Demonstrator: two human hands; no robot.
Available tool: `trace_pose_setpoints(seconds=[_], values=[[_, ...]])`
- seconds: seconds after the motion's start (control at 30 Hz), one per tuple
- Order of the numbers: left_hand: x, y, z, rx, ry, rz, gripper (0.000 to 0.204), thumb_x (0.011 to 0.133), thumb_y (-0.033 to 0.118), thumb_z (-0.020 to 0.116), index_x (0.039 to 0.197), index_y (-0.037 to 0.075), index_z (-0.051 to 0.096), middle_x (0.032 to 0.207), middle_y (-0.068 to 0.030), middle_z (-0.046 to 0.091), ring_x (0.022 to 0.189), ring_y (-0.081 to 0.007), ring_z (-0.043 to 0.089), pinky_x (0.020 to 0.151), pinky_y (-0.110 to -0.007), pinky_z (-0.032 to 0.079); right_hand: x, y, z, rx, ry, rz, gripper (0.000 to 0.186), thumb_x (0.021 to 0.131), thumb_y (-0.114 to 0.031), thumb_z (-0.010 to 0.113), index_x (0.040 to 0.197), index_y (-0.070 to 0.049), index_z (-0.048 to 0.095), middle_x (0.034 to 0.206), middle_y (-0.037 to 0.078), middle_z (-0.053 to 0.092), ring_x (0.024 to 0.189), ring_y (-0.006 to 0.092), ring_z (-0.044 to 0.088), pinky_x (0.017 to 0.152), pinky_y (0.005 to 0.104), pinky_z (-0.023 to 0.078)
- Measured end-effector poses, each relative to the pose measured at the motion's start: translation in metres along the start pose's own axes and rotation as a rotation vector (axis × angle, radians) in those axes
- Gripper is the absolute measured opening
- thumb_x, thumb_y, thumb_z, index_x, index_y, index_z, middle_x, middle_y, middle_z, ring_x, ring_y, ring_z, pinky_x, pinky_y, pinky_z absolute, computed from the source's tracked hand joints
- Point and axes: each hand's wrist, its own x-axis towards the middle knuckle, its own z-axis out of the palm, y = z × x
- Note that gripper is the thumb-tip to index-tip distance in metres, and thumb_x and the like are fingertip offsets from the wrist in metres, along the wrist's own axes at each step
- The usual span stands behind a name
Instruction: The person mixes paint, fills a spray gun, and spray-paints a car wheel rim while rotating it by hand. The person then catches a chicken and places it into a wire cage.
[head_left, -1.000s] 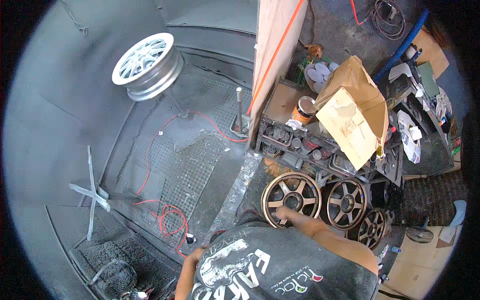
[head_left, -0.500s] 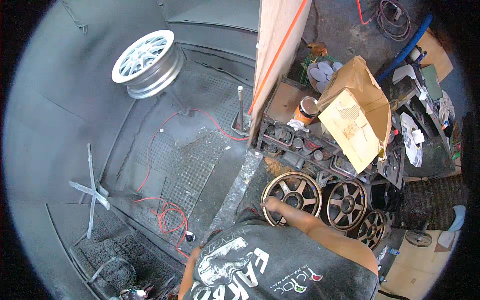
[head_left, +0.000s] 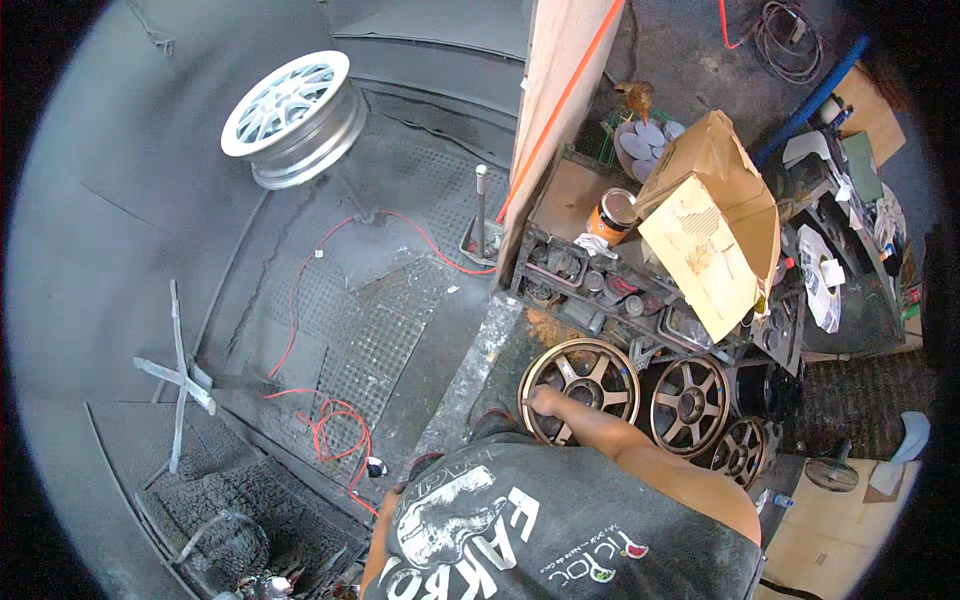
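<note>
My right arm reaches out to a bronze wheel rim (head_left: 630,400) with several spokes, which lies face up on the floor. At the near left part of its outer lip is my right hand (head_left: 545,400), fingers drawn together; what they hold, if anything, is too small to make out. My left hand (head_left: 394,497) hangs low beside my dark printed shirt, close to a red hose (head_left: 362,478). Its fingers are mostly hidden. Right of the first rim are a second bronze rim (head_left: 690,407) and a third bronze rim (head_left: 740,450).
A cluttered low shelf (head_left: 600,265) stands beyond the rims, bearing an open cardboard box (head_left: 700,240) and a paint can (head_left: 612,215). To the left, a silver wheel (head_left: 305,150) is raised on a stand. A crossed stand (head_left: 180,378) and coiled hose lie nearer.
My view has shifted slightly. The right hand stays at the lip of the bronze rim, moving only a little inward along it. The left hand stays low at my side.
</note>
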Motion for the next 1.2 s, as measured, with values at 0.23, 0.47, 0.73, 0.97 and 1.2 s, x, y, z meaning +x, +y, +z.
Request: trace_pose_setpoints(seconds=[0.23, 0.47, 0.73, 0.97, 1.2], values=[[0.036, -0.026, -0.017, 0.428, -0.008, 0.051, 0.053, 0.078, 0.038, 0.062, 0.116, 0.000, 0.058, 0.107, -0.0213, 0.064, 0.100, -0.0295, 0.061, 0.083, -0.036, 0.046, 0.022, 0.047, 0.028, 0.080, 0.116, -0.225, 0.043, 0.085, -0.038, 0.054, 0.086, 0.003, 0.066, 0.093, 0.024, 0.063, 0.085, 0.0399, 0.061, 0.076, 0.0460, 0.047], [0.042, 0.062, -0.014, 0.129, 0.125, 0.043, 0.044, 0.089, 0.035, 0.054, 0.115, 0.000, 0.059, 0.110, -0.0195, 0.063, 0.103, -0.0259, 0.060, 0.088, -0.033, 0.044, -0.027, 0.042, -0.008, 0.210, 0.068, 0.093, 0.045, 0.083, -0.041, 0.058, 0.102, -0.001, 0.065, 0.103, 0.023, 0.063, 0.098, 0.0370, 0.059, 0.085, 0.0418, 0.046], [0.069, 0.140, -0.020, 0.421, 0.004, 0.094, 0.041, 0.088, 0.029, 0.055, 0.115, -0.002, 0.058, 0.111, -0.0206, 0.062, 0.102, -0.0264, 0.060, 0.089, -0.034, 0.044, -0.041, 0.048, -0.017, 0.250, 0.140, 0.194, 0.049, 0.081, -0.041, 0.061, 0.105, 0.002, 0.063, 0.110, 0.024, 0.060, 0.105, 0.0368, 0.057, 0.090, 0.0399, 0.044], [0.124, 0.185, -0.046, 0.560, -0.165, 0.171, 0.041, 0.087, 0.030, 0.056, 0.114, 0.000, 0.059, 0.109, -0.0202, 0.063, 0.102, -0.0254, 0.061, 0.089, -0.034, 0.045, -0.034, -0.013, -0.093, 0.369, 0.210, 0.157, 0.053, 0.085, -0.040, 0.055, 0.120, -0.001, 0.055, 0.121, 0.022, 0.055, 0.114, 0.0345, 0.052, 0.097, 0.0385, 0.040], [0.180, 0.338, -0.080, 0.756, -0.201, 0.334, 0.041, 0.086, 0.032, 0.057, 0.113, 0.001, 0.060, 0.108, -0.0197, 0.063, 0.102, -0.0244, 0.061, 0.088, -0.034, 0.046, -0.031, -0.061, -0.191, 0.550, 0.696, 0.037, 0.044, 0.084, -0.032, 0.061, 0.114, 0.001, 0.058, 0.107, 0.019, 0.063, 0.101, 0.0306, 0.060, 0.087, 0.0360, 0.046]])
